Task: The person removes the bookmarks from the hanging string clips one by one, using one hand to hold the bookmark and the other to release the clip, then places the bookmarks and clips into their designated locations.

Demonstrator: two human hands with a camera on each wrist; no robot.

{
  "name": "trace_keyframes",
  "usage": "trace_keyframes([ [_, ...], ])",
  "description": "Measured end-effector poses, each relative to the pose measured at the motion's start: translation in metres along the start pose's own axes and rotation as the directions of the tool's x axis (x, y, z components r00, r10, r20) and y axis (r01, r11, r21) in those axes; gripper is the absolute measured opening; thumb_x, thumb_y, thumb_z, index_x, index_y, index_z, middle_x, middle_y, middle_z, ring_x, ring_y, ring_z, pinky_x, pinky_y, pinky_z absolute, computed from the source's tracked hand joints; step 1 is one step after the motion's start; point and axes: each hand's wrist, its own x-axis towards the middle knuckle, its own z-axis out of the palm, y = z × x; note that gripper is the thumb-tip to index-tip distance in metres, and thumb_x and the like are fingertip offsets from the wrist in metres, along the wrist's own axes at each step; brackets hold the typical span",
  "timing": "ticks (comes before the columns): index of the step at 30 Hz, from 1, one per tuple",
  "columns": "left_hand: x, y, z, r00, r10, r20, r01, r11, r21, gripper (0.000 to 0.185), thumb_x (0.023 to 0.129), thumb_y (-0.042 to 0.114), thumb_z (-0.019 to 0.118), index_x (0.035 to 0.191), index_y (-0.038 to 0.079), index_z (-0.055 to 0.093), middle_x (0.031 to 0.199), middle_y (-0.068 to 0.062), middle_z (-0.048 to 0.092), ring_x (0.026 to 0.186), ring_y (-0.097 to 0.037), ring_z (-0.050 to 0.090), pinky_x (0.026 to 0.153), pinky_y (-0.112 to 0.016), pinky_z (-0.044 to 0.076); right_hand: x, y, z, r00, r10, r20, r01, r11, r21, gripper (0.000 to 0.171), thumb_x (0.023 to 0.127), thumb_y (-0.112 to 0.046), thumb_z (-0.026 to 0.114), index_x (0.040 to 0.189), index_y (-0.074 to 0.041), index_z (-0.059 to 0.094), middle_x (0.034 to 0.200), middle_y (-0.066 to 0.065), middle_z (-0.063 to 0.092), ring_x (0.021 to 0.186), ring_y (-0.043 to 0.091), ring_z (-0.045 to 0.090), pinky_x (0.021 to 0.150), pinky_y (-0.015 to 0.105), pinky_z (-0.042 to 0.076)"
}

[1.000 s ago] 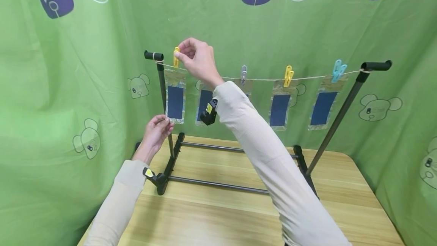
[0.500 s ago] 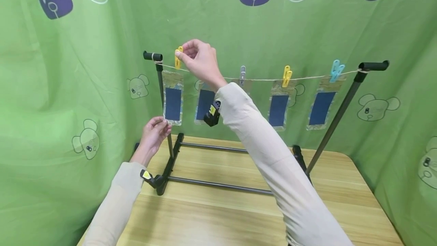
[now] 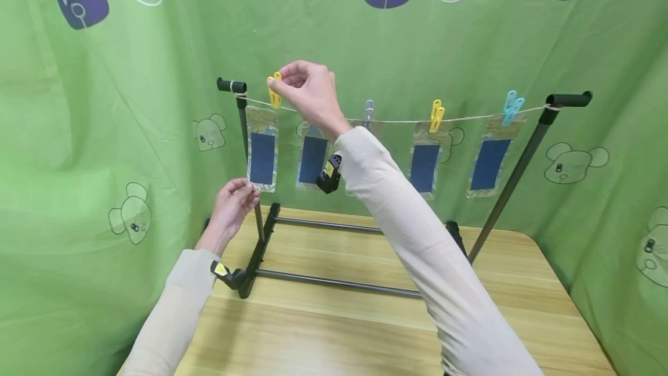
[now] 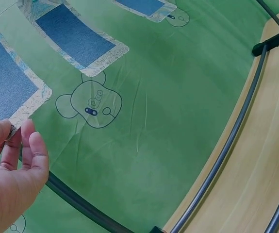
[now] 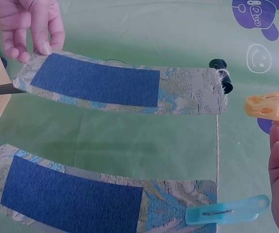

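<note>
Blue-patched strip point(image 3: 262, 158) sits mostly below the string point(image 3: 469, 116); can't quite tell if its top touches. Yellow clip point(image 3: 275, 90) is just above the string, off the strip, so I'd say L hand point(image 3: 233, 208) props the strip from below, thumb & fingers pinching its bottom corner. R hand point(image 3: 313, 91), arm reaching up & across, is above the string w/ thumb & fingertips pinching the clip.

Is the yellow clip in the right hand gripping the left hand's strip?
No, the right wrist view shows a gap between the yellow clip and the held strip.
</note>
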Motion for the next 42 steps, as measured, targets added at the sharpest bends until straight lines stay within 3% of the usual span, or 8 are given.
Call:
trace_keyframes([
  [19,-0.006,-0.002,-0.004,1.000,0.004,0.015,-0.004,1.000,0.018,0.011,0.096,-0.003,0.054,0.102,0.005,0.053,0.088,-0.005,0.062,0.077,-0.014,0.062,0.076,-0.021,0.055,-0.008,0.008,-0.013,0.999,-0.030,-0.040,0.030,0.999,-0.016,0.026,0.082,-0.028,0.079,0.097,-0.009,0.072,0.085,0.000,0.070,0.078,0.014,0.065,0.074,0.023,0.054],
  [35,-0.017,-0.001,-0.005,0.999,0.018,0.051,-0.020,0.999,0.030,0.010,0.095,-0.003,0.056,0.099,0.006,0.056,0.087,-0.005,0.064,0.077,-0.014,0.062,0.077,-0.022,0.055,-0.020,0.009,-0.027,0.998,-0.040,-0.043,0.038,0.998,-0.043,0.028,0.082,-0.032,0.079,0.097,-0.010,0.072,0.085,-0.001,0.070,0.077,0.015,0.065,0.071,0.026,0.054],
  [42,-0.023,0.000,-0.007,0.999,0.017,0.038,-0.018,0.999,0.030,0.009,0.095,-0.002,0.056,0.099,0.007,0.056,0.087,-0.005,0.063,0.077,-0.014,0.062,0.075,-0.021,0.055,-0.026,0.011,-0.030,0.997,-0.060,-0.041,0.058,0.997,-0.045,0.028,0.082,-0.033,0.079,0.097,-0.011,0.073,0.083,-0.001,0.070,0.075,0.015,0.064,0.069,0.026,0.054],
])
